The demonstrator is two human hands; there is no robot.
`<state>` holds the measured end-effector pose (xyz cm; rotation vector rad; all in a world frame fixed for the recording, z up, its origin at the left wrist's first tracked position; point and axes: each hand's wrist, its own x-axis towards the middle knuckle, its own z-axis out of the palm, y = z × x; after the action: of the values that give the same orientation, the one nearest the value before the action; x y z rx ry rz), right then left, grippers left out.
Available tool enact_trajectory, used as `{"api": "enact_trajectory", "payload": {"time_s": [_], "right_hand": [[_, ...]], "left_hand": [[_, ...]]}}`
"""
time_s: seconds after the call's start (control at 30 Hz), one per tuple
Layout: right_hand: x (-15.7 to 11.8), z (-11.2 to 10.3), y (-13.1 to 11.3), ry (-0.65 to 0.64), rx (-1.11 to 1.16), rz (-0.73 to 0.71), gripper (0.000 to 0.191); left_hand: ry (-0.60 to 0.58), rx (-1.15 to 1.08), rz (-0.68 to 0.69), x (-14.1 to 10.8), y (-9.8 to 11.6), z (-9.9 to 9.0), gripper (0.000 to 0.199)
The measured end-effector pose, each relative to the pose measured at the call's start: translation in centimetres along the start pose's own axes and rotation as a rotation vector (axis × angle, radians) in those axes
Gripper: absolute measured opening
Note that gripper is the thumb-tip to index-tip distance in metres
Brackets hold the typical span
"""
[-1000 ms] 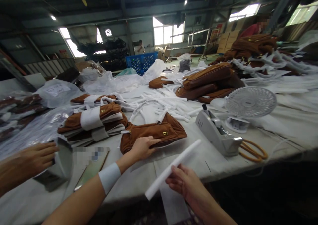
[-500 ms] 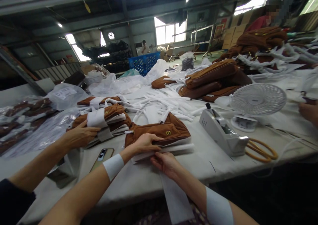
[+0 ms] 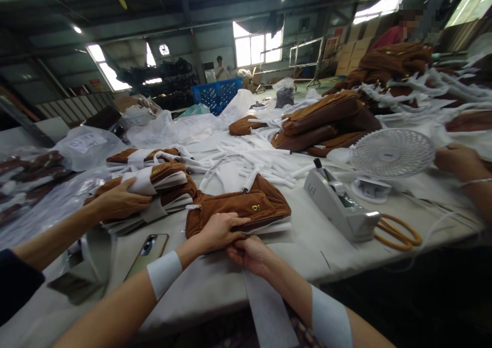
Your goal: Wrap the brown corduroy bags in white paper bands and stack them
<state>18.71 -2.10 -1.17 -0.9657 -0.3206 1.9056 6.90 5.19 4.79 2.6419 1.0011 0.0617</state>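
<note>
A brown bag with a gold emblem lies on the table in front of me, white sheets showing under its right part. My left hand rests on the bag's front edge, fingers spread over it. Close against it, my right hand is closed at the same edge, on a white strip that hangs down over the table's edge. A white band wraps each of my forearms.
Another person's hand is on banded brown bags at left, near a phone. At right are a tape dispenser, scissors, a white fan and a further hand. Brown bags are piled behind.
The white roll-like edge sticking out at the bag's front right no longer shows. My hands are closer together. The hand at far right has come further into view, beside the fan.
</note>
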Motion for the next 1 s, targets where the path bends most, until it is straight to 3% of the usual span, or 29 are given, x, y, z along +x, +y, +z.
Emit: {"api": "enact_trajectory", "payload": {"time_s": [0.2,0.43,0.7,1.0], "right_hand": [[0.2,-0.6,-0.1,0.039,-0.075,0.087,0.009],[0.1,-0.3,0.3,0.111,-0.148,0.038,0.013],[-0.6,0.8,0.4,0.205,-0.201,-0.02,0.026],[-2.7,0.7,0.4,0.163,-0.175,-0.009,0.019]], "left_hand": [[0.017,-0.081,0.061,-0.3,-0.9,0.0,0.047],[-0.051,-0.189,0.033,0.4,-1.2,-1.2,0.051],[-0.005,-0.193,0.039,0.3,-1.4,-1.0,0.05],[0.048,-0.172,0.016,-0.1,-1.3,-0.2,0.049]]}}
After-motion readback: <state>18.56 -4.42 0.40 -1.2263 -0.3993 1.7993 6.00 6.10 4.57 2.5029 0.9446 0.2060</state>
